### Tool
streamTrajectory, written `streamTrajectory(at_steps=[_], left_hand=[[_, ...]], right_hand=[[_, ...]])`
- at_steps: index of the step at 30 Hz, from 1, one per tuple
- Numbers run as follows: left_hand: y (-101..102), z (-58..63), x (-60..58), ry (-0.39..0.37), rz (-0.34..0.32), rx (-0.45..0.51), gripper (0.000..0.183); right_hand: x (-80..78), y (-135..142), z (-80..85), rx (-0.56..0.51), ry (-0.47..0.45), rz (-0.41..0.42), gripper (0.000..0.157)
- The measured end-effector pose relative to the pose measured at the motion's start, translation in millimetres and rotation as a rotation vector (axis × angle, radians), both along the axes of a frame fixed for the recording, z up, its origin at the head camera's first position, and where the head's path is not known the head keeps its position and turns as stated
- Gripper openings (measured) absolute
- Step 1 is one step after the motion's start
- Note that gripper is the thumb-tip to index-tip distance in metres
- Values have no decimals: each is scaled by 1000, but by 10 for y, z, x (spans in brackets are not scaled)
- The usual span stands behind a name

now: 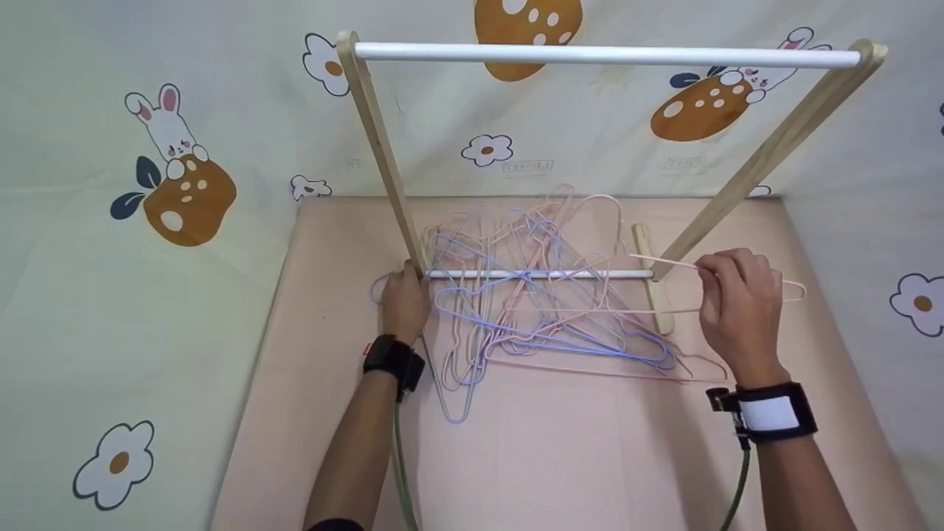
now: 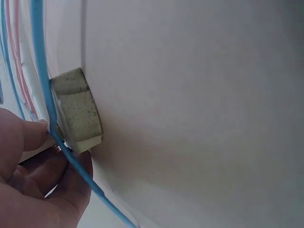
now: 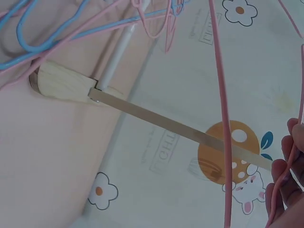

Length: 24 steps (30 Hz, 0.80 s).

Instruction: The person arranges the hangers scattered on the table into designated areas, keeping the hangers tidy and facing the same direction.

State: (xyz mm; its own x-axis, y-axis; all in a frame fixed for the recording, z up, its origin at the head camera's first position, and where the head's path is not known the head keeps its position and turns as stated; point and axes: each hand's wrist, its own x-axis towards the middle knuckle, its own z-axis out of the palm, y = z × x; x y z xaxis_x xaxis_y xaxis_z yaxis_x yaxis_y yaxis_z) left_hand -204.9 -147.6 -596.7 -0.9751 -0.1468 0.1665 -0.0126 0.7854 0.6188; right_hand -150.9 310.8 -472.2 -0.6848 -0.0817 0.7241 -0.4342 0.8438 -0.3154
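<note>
My right hand (image 1: 740, 306) holds a pink wire hanger (image 3: 223, 104) off to the right of the rack, its thumb and fingers pinching the upper arm. The hanger's hook points left, toward the pile. At the foot of the rack's left post, my left hand (image 1: 405, 304) grips the lower end of the wooden clothes rack (image 1: 383, 155), thumb on one side and fingers on the other. A blue hanger (image 2: 83, 172) crosses in front of those fingers. Several pink and blue hangers (image 1: 553, 350) lie tangled over the rack's low white bar.
A white top bar (image 1: 605, 54) spans the two wooden posts. The right foot (image 1: 656, 295) rests on the pink surface (image 1: 516, 457), close beside the hanger pile. Printed cloth walls (image 1: 66, 317) with rabbits and flowers stand at the back and both sides.
</note>
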Motion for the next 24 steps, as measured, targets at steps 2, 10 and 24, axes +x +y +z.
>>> streamTrajectory(at_steps=[2,10,24], left_hand=[[1,-4,-9,-12,1,-1,23],[-24,-98,-46,27,-6,2,22],[-66,-278,-123,25,-5,-5,22]], right_hand=[[9,23,57,2,5,-9,6],[65,75,181,-3,25,-37,14],[67,73,583,-103,215,-185,15]])
